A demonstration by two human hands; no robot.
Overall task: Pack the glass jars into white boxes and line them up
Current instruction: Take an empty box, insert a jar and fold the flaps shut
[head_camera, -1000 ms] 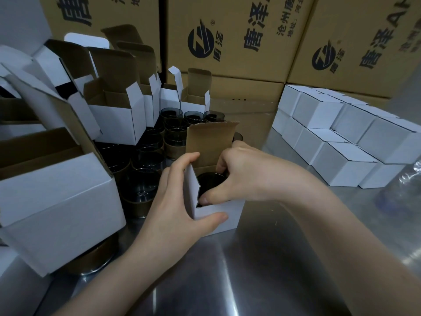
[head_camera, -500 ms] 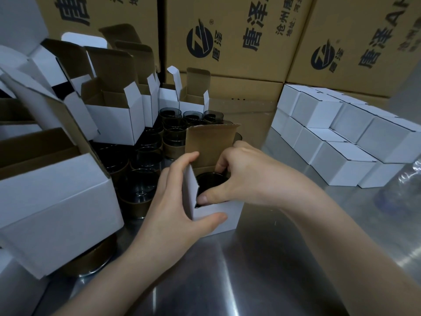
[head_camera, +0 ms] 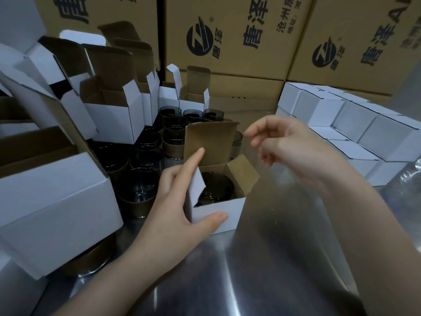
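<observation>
A small white box (head_camera: pixel 224 208) stands open on the steel table, its brown lid flap upright. A dark glass jar (head_camera: pixel 216 189) sits down inside it. My left hand (head_camera: pixel 180 201) grips the box's left corner, thumb on the front face and index finger against the lid flap. My right hand (head_camera: pixel 289 144) hovers above and right of the box with loosely bent fingers, holding nothing. Several more dark glass jars (head_camera: pixel 141 188) stand in a cluster to the left and behind. Closed white boxes (head_camera: pixel 355 133) are stacked in rows at the right.
Several open white boxes (head_camera: pixel 114 117) crowd the left and back, the largest (head_camera: pixel 52 201) close at the left front. Big brown printed cartons (head_camera: pixel 227 35) wall the back. The steel table (head_camera: pixel 262 258) stretches in front. A clear plastic item (head_camera: pixel 412 179) lies at the right edge.
My right hand has come up out of the box and let go of the jar, which now sits inside. The right side flap has sprung outward. My left hand keeps its hold.
</observation>
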